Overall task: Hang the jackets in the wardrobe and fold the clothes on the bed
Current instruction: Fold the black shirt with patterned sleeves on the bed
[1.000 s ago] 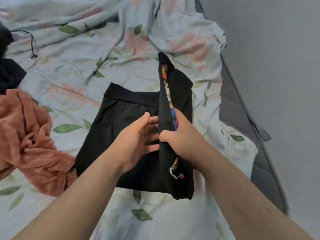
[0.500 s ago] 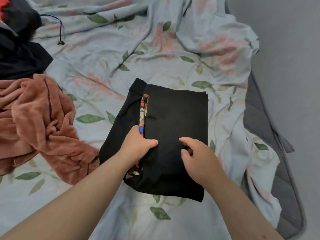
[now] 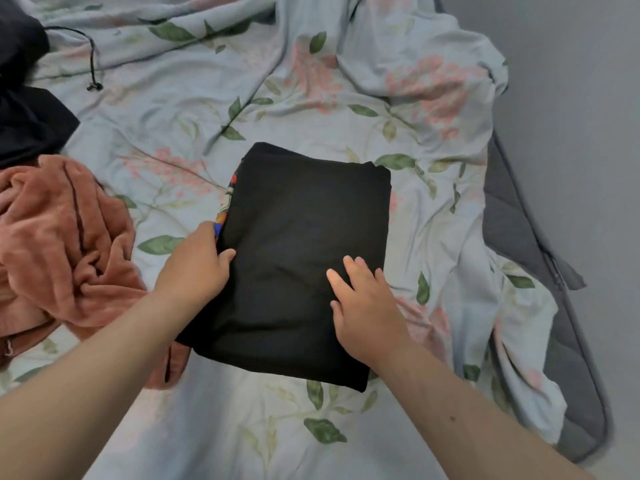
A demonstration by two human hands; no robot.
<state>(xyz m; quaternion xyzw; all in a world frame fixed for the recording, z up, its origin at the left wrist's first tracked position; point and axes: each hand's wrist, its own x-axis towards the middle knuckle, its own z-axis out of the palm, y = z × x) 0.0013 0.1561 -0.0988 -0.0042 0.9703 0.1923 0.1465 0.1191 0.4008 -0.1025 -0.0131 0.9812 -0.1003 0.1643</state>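
A black garment point(image 3: 304, 251) lies folded into a flat rectangle in the middle of the bed, with a strip of bright print showing along its left edge. My left hand point(image 3: 197, 268) grips that left edge, thumb on top and fingers tucked under the fold. On the garment's lower right part my right hand point(image 3: 367, 306) lies flat, fingers straight and pressing down.
The bed is covered by a pale floral sheet point(image 3: 311, 98). A crumpled rust-coloured fleece garment point(image 3: 59, 244) lies to the left, and dark clothing with a drawstring point(image 3: 27, 109) sits at the far left. The grey mattress edge point(image 3: 519, 237) and a grey wall are to the right.
The right half of the black garment, held upright a second ago, has been folded over to the left. My right hand let go and now lies flat; my left hand moved to the left edge.
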